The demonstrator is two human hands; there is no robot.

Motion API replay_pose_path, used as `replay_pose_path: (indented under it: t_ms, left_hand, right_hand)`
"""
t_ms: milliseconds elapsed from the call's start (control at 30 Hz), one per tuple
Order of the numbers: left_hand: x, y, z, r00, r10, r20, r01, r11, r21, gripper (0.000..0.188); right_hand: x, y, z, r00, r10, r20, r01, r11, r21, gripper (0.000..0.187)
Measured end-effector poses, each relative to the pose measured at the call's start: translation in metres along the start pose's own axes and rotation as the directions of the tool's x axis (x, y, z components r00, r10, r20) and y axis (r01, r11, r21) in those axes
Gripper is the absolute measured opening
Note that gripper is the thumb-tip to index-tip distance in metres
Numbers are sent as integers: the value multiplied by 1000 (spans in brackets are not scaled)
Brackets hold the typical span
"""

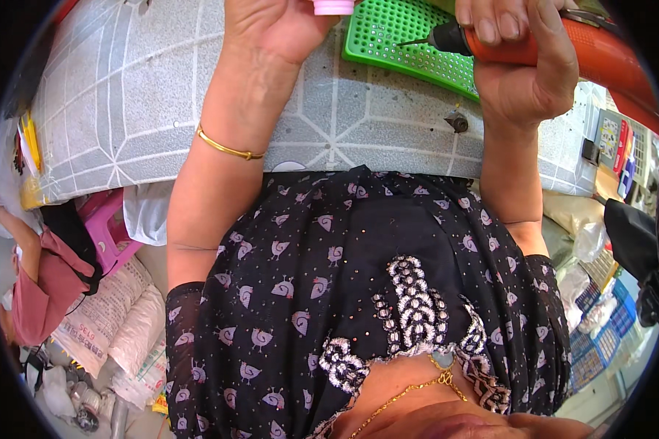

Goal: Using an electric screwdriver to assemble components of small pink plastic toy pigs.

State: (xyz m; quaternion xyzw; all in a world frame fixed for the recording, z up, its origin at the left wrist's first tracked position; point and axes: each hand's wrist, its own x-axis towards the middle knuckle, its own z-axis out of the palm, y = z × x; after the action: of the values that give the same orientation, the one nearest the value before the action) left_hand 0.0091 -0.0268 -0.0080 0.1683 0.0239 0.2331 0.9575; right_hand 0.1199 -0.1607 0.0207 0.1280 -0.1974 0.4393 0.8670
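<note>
My right hand (523,69) is wrapped round an orange electric screwdriver (593,55). Its black nose and thin bit point left over a green perforated tray (379,45), with small shiny screw-like bits in many of its holes. At the top edge, my left hand (282,29) is beside a small pink plastic piece (334,6) and seems to hold it. The picture's edge cuts off those fingers and most of the piece. The tray lies between my hands on a grey patterned tablecloth (154,110).
A small dark pointed object (457,121) lies near my right wrist. Left of the table are a pink plastic stool (110,227), filled woven sacks (102,314) and another person's pink sleeve (47,293). Blue baskets (600,351) and plastic bags stand to the right.
</note>
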Motion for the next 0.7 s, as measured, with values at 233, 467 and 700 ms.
replay_pose_path:
  t_ms: [233, 467, 700]
  left_hand:
    - [0, 1, -3, 1000, -15, -5, 15, 999, -31, 50]
    - [-1, -3, 3, 1000, 12, -28, -12, 1000, 26, 47]
    - [1, 1, -1, 1000, 15, -14, -15, 1000, 11, 46]
  right_hand:
    - [-1, 2, -1, 1000, -1, -18, 1, 999, -35, 17]
    - [-4, -1, 4, 999, -13, 36, 13, 1000, 4, 16]
    - [-7, -8, 37, 997, -48, -65, -53, 220, -974, 15]
